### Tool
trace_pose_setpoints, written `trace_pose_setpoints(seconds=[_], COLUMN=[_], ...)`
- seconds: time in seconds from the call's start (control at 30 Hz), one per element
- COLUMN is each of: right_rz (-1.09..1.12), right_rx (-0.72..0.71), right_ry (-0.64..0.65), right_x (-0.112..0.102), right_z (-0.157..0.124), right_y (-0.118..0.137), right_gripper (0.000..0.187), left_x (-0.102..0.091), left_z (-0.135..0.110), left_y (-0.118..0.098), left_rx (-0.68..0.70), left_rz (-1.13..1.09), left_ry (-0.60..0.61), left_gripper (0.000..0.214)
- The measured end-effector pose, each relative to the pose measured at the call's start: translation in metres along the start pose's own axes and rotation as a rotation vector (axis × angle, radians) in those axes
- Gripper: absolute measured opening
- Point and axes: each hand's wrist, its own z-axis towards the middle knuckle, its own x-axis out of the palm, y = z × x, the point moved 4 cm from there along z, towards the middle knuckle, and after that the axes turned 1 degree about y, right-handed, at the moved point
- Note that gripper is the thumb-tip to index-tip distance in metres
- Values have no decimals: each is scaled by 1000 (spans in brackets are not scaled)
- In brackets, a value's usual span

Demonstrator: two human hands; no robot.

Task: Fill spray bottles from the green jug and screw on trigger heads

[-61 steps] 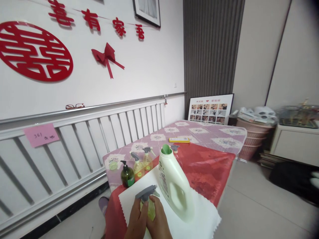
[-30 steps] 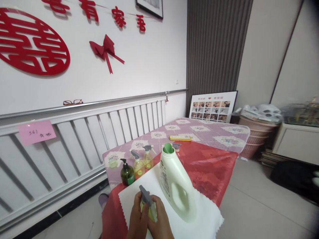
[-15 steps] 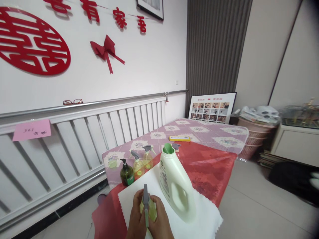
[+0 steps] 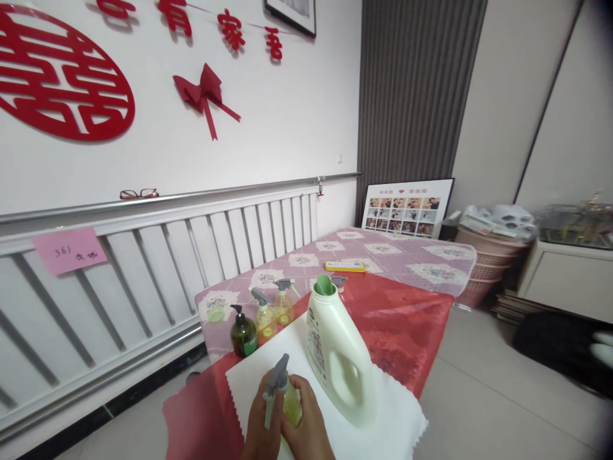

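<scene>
A small spray bottle with yellow-green liquid (image 4: 293,404) is between my hands, low in the middle of the view. My left hand (image 4: 259,415) is closed around its grey trigger head (image 4: 278,374), which angles up to the right. Wrapped around the bottle's body is my right hand (image 4: 309,418). I cannot tell whether the head is still threaded on the neck. Just right of my hands, a large pale green jug (image 4: 338,358) stands uncapped, with a green piece (image 4: 324,285) in its mouth. The white cloth (image 4: 395,409) lies under the jug.
A dark green pump bottle (image 4: 244,335) and two spray bottles (image 4: 265,317) stand left of the jug. Behind it lies a yellow-edged box (image 4: 345,266) on the patterned tablecloth (image 4: 383,249). Red cloth (image 4: 412,306) covers the table's middle. A white radiator (image 4: 230,236) runs along the left.
The grey trigger head has turned from pointing straight along my view to an angle, its nozzle swinging left with my left hand. My right hand keeps the bottle in place.
</scene>
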Motion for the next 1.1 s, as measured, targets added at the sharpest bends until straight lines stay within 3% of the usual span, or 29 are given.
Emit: trace_pose_setpoints(seconds=[0.2,0.37,0.47,0.7,1.1], right_rz=[31,25,28,45,22], right_rx=[3,22,25,29,18], right_ry=[26,22,40,44,14], right_x=[1,-1,-1,1,1], right_z=[1,1,1,3,2], right_y=[4,6,8,6,1], right_gripper=[33,35,36,31,34], left_x=[5,2,1,5,-2], left_z=[1,2,1,5,10], left_y=[7,17,24,16,32], left_rx=[-58,-149,-189,-63,-113], left_rz=[-52,-15,3,71,177], left_ry=[-16,-60,-24,-46,108], left_gripper=[57,49,46,55,53])
